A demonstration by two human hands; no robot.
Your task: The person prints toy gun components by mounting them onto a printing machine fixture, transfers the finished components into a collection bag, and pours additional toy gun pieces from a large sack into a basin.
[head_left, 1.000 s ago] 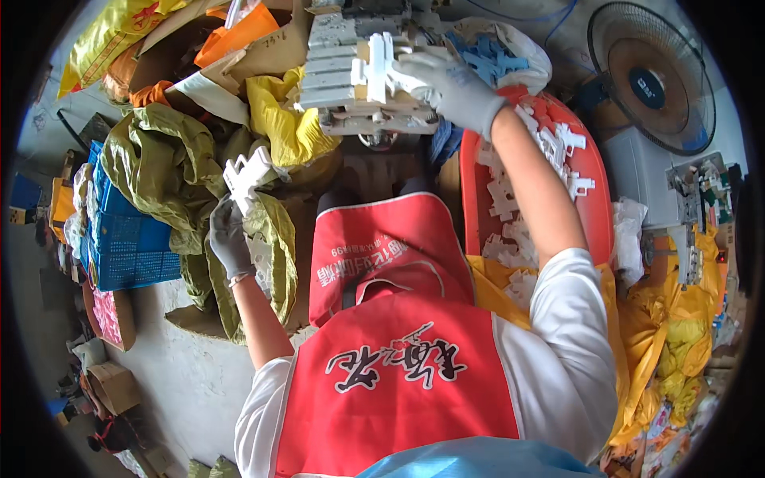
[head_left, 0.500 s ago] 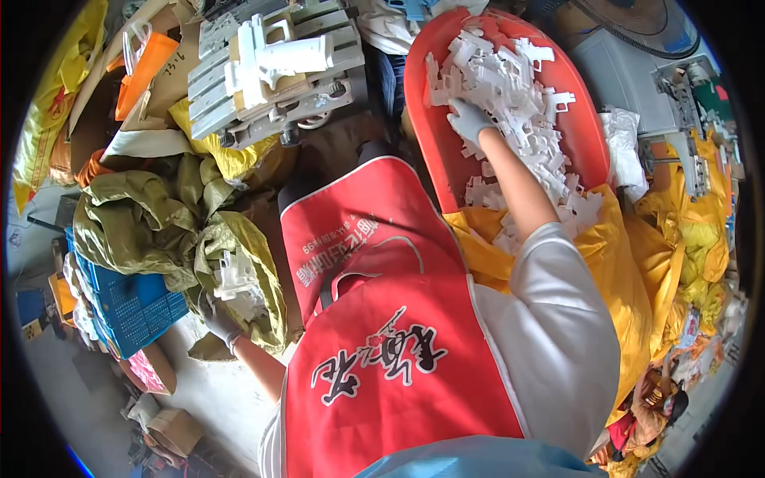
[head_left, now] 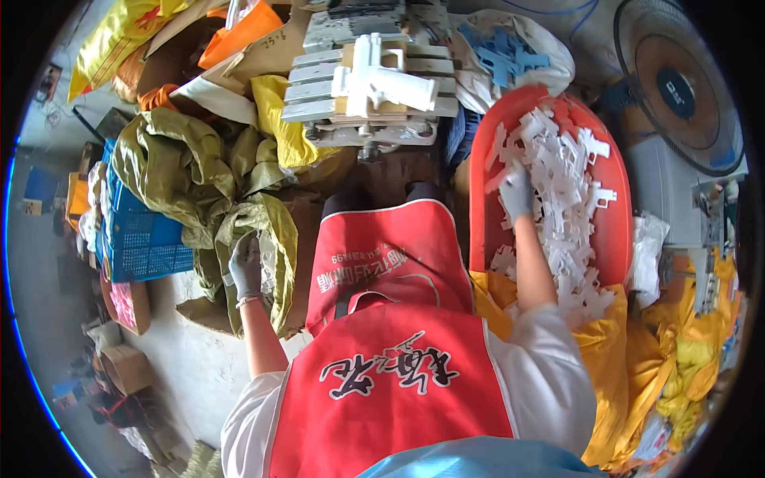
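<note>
Wearing a red apron [head_left: 390, 251] and working with gloves on, spreading both arms outward and keeping the hands well apart. Now dipping the left hand [head_left: 246, 267] into the mouth of an olive sack [head_left: 279, 225], no longer holding anything up above it; burying the fingertips past the rim, and so giving no way of telling a closed grip from an empty one. On the opposite side, reaching with the right hand [head_left: 516, 191] into a red tub [head_left: 480, 215], working along the left edge of a heap of white pistol-shaped pieces [head_left: 562, 175]; seemingly touching the heap, but showing the fingers too small for telling a pinch from a loose rest. Farther off, no longer reaching to the grey slatted machine [head_left: 315, 92] with that right hand; leaving a lone white piece [head_left: 402, 88], likewise pistol-shaped, lying on top, untouched. By that change, apparently shifting the handling from the machine to the two containers, one at each side. Beyond the tub, seeing a white bag [head_left: 474, 84] of blue pieces [head_left: 506, 57] and, farther right, a caged fan [head_left: 676, 90].
</note>
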